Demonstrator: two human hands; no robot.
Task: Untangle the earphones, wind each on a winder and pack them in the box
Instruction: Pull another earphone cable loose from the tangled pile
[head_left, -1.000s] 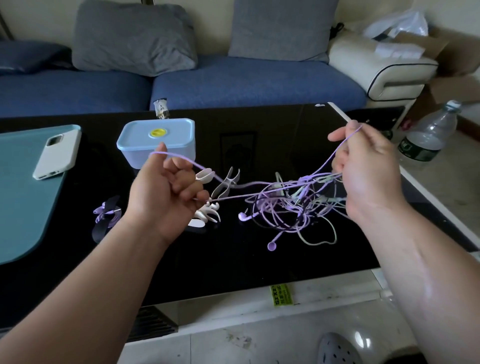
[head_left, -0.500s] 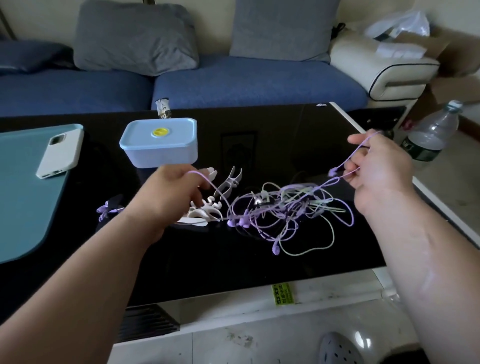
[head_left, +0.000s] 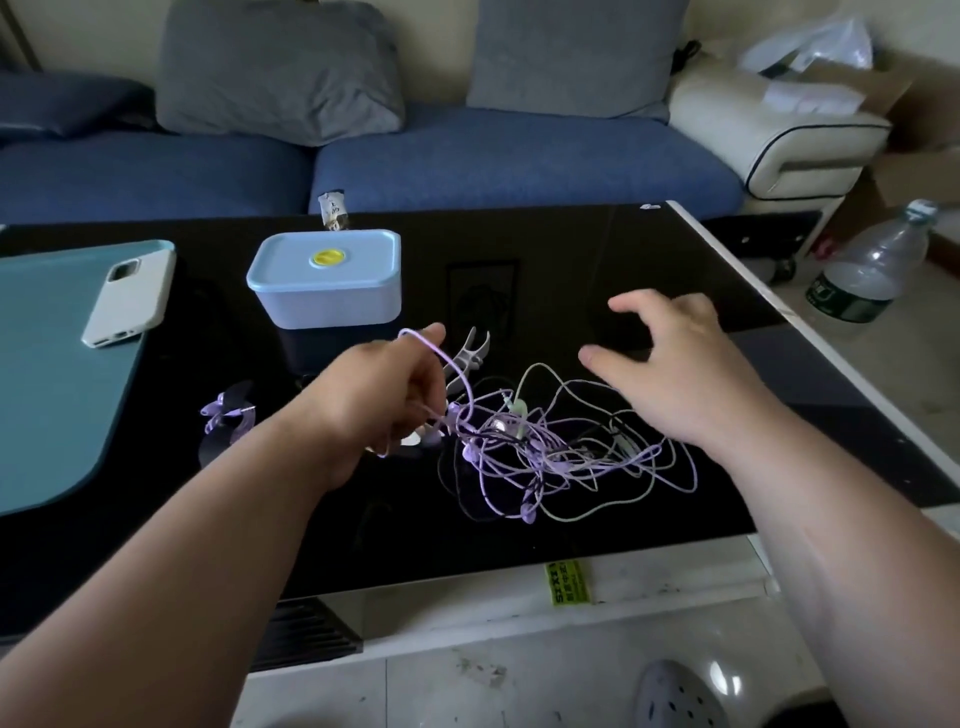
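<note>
Earphones (head_left: 545, 452) knotted in front of box (head_left: 324, 283).
Left hand (head_left: 384, 395) pinches purple cord (head_left: 453, 368); right hand (head_left: 675, 374) spread, empty. Hard pull could tighten knots.

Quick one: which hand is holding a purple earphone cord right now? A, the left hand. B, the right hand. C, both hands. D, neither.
A: the left hand grips a loop of purple cord, while the right hand is spread open above the tangle, gripping nothing.
</note>
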